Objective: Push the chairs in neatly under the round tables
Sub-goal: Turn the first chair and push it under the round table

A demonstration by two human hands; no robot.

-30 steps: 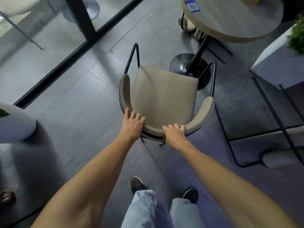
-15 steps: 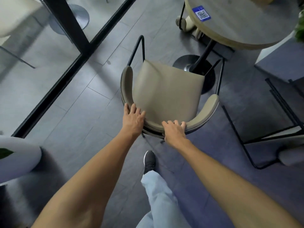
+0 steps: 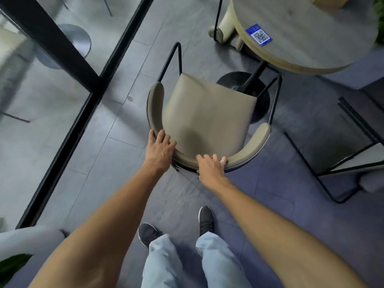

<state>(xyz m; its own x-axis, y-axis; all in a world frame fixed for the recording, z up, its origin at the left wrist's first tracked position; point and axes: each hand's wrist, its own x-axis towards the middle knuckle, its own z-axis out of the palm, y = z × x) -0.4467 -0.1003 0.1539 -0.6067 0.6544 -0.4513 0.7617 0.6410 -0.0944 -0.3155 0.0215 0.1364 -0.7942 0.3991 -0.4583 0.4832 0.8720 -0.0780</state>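
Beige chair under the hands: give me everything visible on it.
The chair has a beige, leather-like padded seat and a curved wraparound backrest on a thin black metal frame. It stands upright on the grey floor, seat front facing the round table, not yet tucked under its top. The left hand rests on the backrest's left curve; the right hand curls its fingers over the rear rim.

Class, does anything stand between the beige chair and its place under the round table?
Only the round table's own pedestal: its black post and base sit at the chair's front edge, between the front legs. Nothing else visible blocks it.
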